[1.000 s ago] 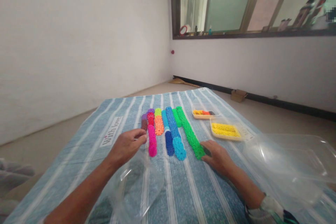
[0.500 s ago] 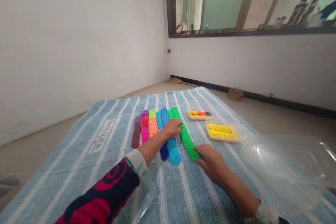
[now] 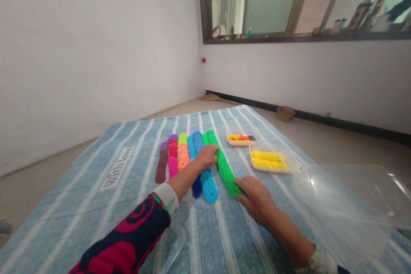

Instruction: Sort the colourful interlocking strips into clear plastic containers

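A long row of green notched plastic discs [image 3: 225, 173] lies slantwise on the striped cloth. My right hand [image 3: 255, 197] grips its near end between thumb and fingers. Against the row's upper left side rests my left hand [image 3: 208, 156], fingers bent together; their tips are partly hidden. To the left lie more rows: light blue discs [image 3: 210, 188], dark blue discs [image 3: 197, 188], orange discs [image 3: 183, 156], pink discs [image 3: 173, 166], red discs [image 3: 172, 147] and brown discs [image 3: 161, 167]. My left forearm covers part of them.
Right of the rows stand a clear box of yellow discs [image 3: 269, 160] and another box with yellow, orange and dark discs [image 3: 241, 138]. A large clear plastic container [image 3: 346, 197] lies at the right. Another clear container [image 3: 175, 244] sits under my left sleeve.
The view has shifted slightly, so everything sits a little further left. Both hands keep their places on the green row.
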Action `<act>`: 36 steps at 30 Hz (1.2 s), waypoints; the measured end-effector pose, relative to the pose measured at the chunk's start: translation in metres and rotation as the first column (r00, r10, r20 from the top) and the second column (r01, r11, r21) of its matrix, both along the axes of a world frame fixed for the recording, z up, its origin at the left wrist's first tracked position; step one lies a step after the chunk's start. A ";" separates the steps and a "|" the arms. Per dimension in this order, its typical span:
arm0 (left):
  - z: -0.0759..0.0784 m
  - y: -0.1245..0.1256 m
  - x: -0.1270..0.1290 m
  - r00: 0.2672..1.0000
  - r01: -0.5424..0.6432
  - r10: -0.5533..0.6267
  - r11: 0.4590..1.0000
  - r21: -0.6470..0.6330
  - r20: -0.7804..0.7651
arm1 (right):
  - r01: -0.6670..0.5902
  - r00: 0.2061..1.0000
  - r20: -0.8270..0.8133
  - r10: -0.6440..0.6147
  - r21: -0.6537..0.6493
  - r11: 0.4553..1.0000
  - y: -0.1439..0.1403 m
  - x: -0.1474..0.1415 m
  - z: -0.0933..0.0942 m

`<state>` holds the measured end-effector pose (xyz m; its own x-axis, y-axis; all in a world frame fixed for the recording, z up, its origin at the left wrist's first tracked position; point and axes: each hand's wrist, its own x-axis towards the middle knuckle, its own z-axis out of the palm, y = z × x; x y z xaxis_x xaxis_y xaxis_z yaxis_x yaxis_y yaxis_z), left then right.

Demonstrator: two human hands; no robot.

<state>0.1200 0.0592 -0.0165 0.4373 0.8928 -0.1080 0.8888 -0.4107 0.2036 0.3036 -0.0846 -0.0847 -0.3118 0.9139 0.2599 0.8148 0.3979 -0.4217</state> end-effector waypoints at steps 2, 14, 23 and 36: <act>0.000 0.001 0.001 1.000 0.007 -0.007 1.000 0.000 -0.010 | 0.000 1.000 0.002 0.000 0.010 1.000 0.000 0.000 0.000; 0.002 -0.001 0.007 0.998 0.010 -0.008 0.999 0.039 -0.061 | 0.005 1.000 0.012 -0.005 0.033 0.999 0.000 0.000 0.000; 0.001 -0.010 0.013 0.996 0.015 -0.008 0.998 0.068 -0.094 | -0.002 1.000 0.011 0.001 0.038 0.999 0.000 0.001 -0.003; 0.007 -0.035 0.016 0.997 0.035 -0.027 0.993 0.115 -0.074 | -0.012 1.000 0.007 0.011 0.069 0.998 -0.001 0.002 -0.004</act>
<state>0.1356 0.0247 -0.0094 0.4599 0.8872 -0.0372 0.8858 -0.4555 0.0885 0.3053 -0.0856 -0.0883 -0.3240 0.8904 0.3198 0.8129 0.4350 -0.3873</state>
